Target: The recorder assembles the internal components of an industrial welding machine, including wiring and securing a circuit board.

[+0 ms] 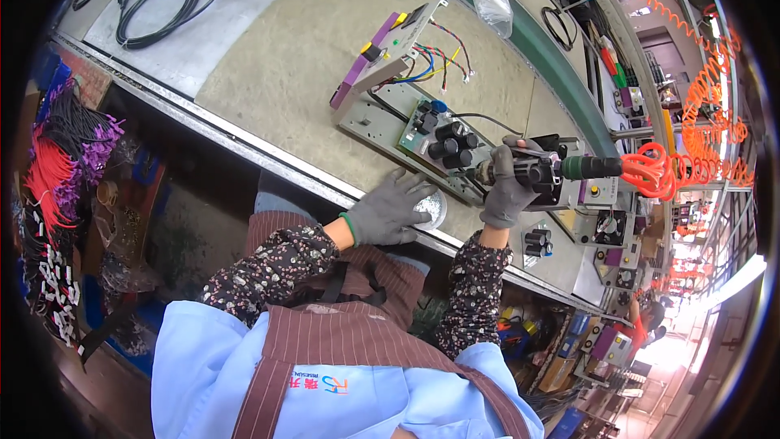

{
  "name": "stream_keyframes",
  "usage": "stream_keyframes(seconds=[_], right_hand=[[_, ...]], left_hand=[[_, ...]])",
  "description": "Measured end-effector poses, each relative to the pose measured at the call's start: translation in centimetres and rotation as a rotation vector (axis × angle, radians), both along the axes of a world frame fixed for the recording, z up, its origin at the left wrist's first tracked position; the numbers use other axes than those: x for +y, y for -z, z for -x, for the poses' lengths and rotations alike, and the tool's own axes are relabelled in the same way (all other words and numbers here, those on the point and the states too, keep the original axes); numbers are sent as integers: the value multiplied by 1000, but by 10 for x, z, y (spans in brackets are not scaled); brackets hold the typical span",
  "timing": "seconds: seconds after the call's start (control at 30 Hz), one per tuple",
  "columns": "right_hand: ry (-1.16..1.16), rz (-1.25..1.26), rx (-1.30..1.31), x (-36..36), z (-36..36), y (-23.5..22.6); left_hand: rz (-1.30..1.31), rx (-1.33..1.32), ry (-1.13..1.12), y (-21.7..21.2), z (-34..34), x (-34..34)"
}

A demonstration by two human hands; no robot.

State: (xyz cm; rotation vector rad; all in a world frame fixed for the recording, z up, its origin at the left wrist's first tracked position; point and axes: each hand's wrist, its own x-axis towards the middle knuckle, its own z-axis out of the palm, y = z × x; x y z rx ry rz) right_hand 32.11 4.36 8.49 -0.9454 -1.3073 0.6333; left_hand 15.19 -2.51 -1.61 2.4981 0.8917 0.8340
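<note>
My left hand [388, 210], in a grey glove, reaches over the bench edge with its fingers stretched out. Its fingertips touch a small round clear tub [433, 210] holding small shiny metal pieces, too small to make out singly. My right hand [510, 189], also gloved, is wrapped round a power screwdriver [591, 167] with a green and black body. The tool lies roughly level, its tip end toward the left. Beyond both hands sits an opened metal chassis [370, 123] carrying a circuit board [424, 132] with several black capacitors [452, 145]. A purple-edged front panel [386, 53] stands upright on it, trailing coloured wires.
An orange coiled hose [650, 172] runs from the screwdriver's rear. More part-built units [605, 228] stand at the right, and loose capacitors [536, 244] lie nearer. A clear plastic bag [491, 6] and a black power cable [166, 20] lie farther off. Wire bundles [57, 171] hang left.
</note>
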Motion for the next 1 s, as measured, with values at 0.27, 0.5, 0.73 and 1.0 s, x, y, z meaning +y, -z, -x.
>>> stream_keyframes(seconds=[0.27,0.5,0.73,1.0], right_hand=[[-10,25,-18,6,-3,9],[-11,-29,12,4,-1,11],[-1,14,145,-20,3,-7],[34,180,-19,-79,10,8]], left_hand=[[11,-10,-29,3,-1,0],[19,-1,-87,1,-3,0],[74,-7,-111,1,-2,-1],[42,-17,-119,5,-5,-1]])
